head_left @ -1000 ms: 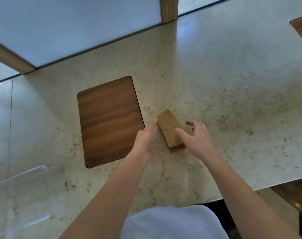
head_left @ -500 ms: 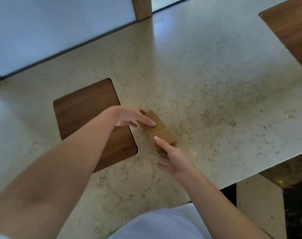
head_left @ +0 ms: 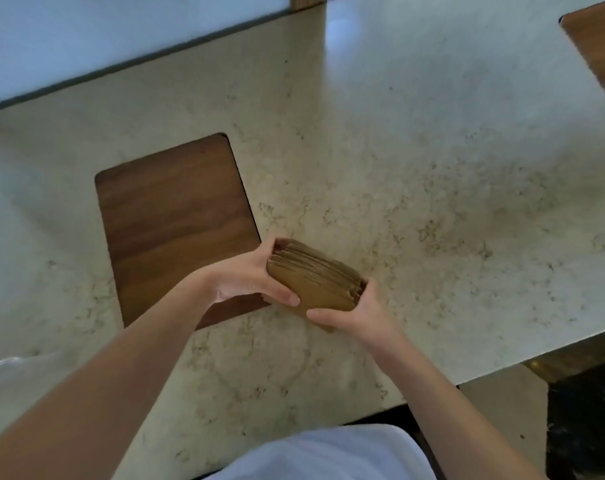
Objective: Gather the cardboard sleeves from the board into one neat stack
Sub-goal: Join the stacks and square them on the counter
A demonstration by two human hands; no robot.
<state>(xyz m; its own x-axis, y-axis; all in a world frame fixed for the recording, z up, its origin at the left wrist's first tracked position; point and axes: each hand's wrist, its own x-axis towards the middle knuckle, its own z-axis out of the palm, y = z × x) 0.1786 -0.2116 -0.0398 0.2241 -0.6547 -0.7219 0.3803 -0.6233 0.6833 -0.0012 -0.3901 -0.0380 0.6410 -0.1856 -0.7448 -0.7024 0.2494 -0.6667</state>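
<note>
Both hands clamp sleeve stack [head_left: 315, 282] by its ends — your left hand [head_left: 249, 278] at far end, right hand [head_left: 354, 311] at near end, grip pressed inward, squaring edges. Stack above worktop [head_left: 432, 168], just beside bare board [head_left: 176, 216] — sleeves gathered.

Tan-brown cardboard sleeves [head_left: 315, 278] sit just beside the dark walnut-grained board [head_left: 176, 216], which lies on a cream countertop [head_left: 415, 150] mottled with brownish speckles, near a white shirt [head_left: 315, 455].
</note>
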